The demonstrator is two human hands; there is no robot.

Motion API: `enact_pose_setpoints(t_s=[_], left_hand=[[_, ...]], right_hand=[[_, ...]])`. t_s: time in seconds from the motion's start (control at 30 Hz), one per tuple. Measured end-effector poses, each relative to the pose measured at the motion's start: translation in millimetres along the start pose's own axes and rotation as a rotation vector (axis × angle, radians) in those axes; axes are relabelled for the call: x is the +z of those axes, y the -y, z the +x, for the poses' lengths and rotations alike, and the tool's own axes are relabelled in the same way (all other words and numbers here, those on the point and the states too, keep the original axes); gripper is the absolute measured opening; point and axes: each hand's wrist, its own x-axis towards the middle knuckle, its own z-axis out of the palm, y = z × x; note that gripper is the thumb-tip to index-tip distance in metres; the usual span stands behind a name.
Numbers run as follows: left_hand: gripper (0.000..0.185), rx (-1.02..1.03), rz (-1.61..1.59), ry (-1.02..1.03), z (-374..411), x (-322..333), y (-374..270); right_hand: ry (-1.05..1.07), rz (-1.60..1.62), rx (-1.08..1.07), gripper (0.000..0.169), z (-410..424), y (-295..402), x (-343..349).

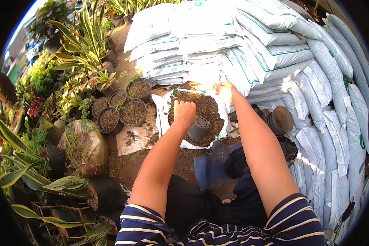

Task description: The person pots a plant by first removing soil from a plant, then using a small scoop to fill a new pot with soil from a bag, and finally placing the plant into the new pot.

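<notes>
An open white plastic sack filled with dark brown potting mix lies on the ground before me. Over its left part, my left hand is curled with the fingers bent down; whether it holds anything is hidden. My right hand is at the sack's upper right rim, fingers bent near the white plastic; its grip is not clear. Between my arms a small dark plastic pot rests upside down on the mix, its holed base up. Several round plastic pots filled with mix stand left of the sack, some with small seedlings.
Stacked white sacks rise behind and along the right. An empty brown pot lies by them. Nearer me are a blue plastic piece and a holed dark pot base. Potted snake plants and other plants crowd the left.
</notes>
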Motion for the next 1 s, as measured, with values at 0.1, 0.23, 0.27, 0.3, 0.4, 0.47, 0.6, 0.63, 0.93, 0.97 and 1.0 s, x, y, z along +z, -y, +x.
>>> enact_pose_setpoints(t_s=[0.1,0.23,0.27,0.3,0.4,0.47,0.6,0.63,0.93,0.97,1.0], left_hand=[[0.023,0.141,-0.026,-0.005,-8,-17,-41],[0.034,0.273,-0.056,-0.232,-22,-18,-29],[0.041,0.296,-0.039,-0.225,-22,-18,-35],[0.042,0.327,-0.056,-0.209,-25,-18,-43],[0.044,0.389,-0.071,-0.153,-42,-20,-55],[0.045,0.409,-0.050,-0.100,-53,-17,-49],[0.041,0.405,-0.080,-0.076,-60,-5,-39],[0.042,0.413,-0.117,-0.013,-58,-7,-48],[0.041,0.498,-0.401,0.071,8,-15,-155],[0.040,0.524,-0.452,0.058,15,-18,-182],[0.042,0.533,-0.479,0.086,21,-18,-205]], right_hand=[[0.055,-0.371,-0.279,0.023,-29,14,-61],[-0.006,-0.775,-0.428,0.031,-134,113,-58],[-0.005,-0.749,-0.442,0.033,-154,117,-70],[0.001,-0.729,-0.455,0.035,-169,115,-82],[0.157,-0.995,-0.319,0.045,-202,92,-116],[0.114,-0.853,-0.315,0.052,-235,70,-121],[0.432,-1.196,0.007,0.065,-256,20,-154],[0.552,-1.164,0.116,0.067,-246,9,-172],[-0.050,-0.770,-0.056,0.060,-207,-59,-290],[-0.011,-0.793,-0.026,0.060,-206,-66,-295],[0.029,-0.815,-0.008,0.059,-203,-69,-298]])
